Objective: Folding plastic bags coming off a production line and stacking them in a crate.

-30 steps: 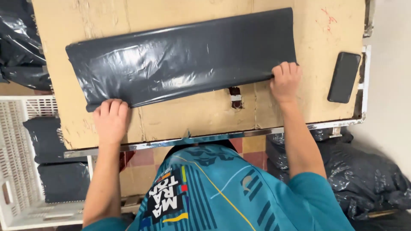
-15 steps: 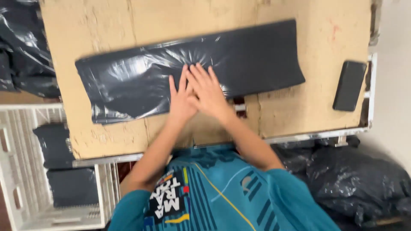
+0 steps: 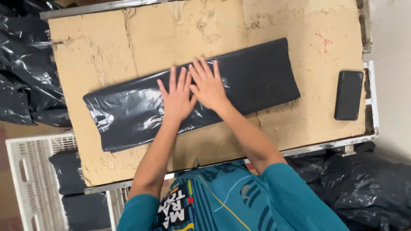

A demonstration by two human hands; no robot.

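left hand (image 3: 177, 99) | right hand (image 3: 209, 87) | both flat, fingers (image 3: 204, 68) spread, gripping nothing | pressed side by side mid-way along black plastic bag (image 3: 257, 77) | bag lies across cardboard-topped counter (image 3: 128, 47) | phone (image 3: 348, 95) far right

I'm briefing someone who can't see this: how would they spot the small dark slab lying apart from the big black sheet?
Start at the cardboard-covered table. Past the right end of the long black plastic bag lies a phone, near the table's right edge. Unlike the glossy, wrinkled bag, it is small, rigid, matte and rectangular.
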